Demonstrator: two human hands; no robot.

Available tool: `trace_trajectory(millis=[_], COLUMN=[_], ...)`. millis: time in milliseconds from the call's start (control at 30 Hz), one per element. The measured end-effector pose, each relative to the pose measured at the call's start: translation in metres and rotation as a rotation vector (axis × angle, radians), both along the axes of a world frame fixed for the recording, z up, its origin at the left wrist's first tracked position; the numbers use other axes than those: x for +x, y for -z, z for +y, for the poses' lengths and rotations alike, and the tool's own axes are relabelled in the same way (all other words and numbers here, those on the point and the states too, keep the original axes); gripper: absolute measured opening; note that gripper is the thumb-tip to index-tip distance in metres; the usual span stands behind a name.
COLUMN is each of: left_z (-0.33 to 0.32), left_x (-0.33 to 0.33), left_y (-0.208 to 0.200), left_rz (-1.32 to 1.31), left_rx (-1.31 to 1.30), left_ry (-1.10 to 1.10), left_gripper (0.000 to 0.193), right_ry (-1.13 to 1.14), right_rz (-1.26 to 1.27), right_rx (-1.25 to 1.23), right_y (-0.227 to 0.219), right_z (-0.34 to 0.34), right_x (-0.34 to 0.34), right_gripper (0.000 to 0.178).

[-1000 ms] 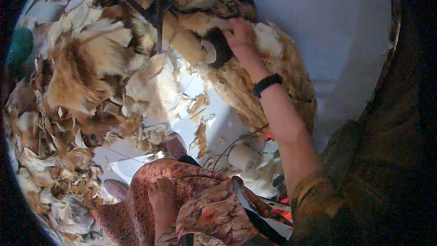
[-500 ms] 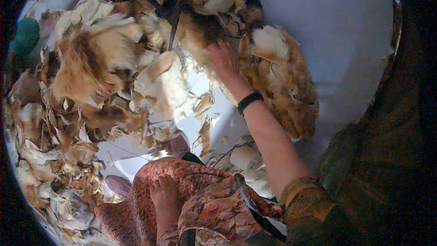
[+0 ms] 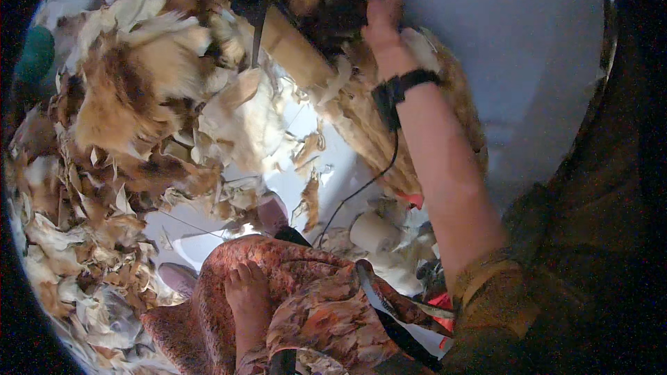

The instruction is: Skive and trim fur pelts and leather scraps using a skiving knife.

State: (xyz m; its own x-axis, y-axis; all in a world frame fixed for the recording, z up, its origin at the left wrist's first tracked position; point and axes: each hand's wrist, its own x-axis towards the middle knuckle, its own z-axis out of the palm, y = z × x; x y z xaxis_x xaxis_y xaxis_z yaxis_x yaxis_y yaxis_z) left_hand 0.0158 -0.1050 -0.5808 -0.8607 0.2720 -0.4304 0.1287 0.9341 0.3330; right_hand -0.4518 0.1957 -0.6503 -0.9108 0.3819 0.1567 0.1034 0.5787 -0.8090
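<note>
Reading the view as a clock dial, a rounded green object (image 3: 37, 54) sits at the far edge toward ten o'clock. Inward from it, also near ten, lies a large tawny fur (image 3: 114, 107) with long hair, and below this a broad heap of brown and cream scraps (image 3: 94, 250) fills the area around eight o'clock. Two mauve shoes (image 3: 178, 280) show at eight, one farther out and one closer to the middle.

At seven o'clock the left hand (image 3: 248, 288) rests on a reddish patterned cloth (image 3: 299, 264), its back upward and its fingers lying side by side, slightly bent; it grips nothing that shows. Dark bars (image 3: 260, 17) come down at eleven, with a smooth tan surface (image 3: 290, 47) beside them.

Near twelve lies the dark-and-tan fur (image 3: 337, 10). The right hand (image 3: 383, 17), between twelve and one, reaches its right-hand edge, fingers touching the hair; they are blurred and partly lost in it, so I cannot tell whether they are clamped on it. A black band (image 3: 417, 78) circles the wrist. A pale roll (image 3: 375, 232) lies at five o'clock, and a small red item (image 3: 415, 201) at four.
</note>
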Motion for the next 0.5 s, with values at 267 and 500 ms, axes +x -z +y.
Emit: trace_trajectory(millis=[267, 500], left_z=[0.014, 0.007], left_x=[0.008, -0.007], left_y=[0.016, -0.003], left_rz=[-0.086, -0.207], left_rx=[0.025, 0.014], left_ry=[0.026, 0.010], left_gripper=[0.025, 0.025], right_ry=[-0.256, -0.513], right_rz=[0.066, 0.089], right_rx=[0.675, 0.687], right_y=[0.042, 0.028], right_z=[-0.023, -0.094], right_x=[-0.015, 0.071], right_gripper=[0.031, 0.047])
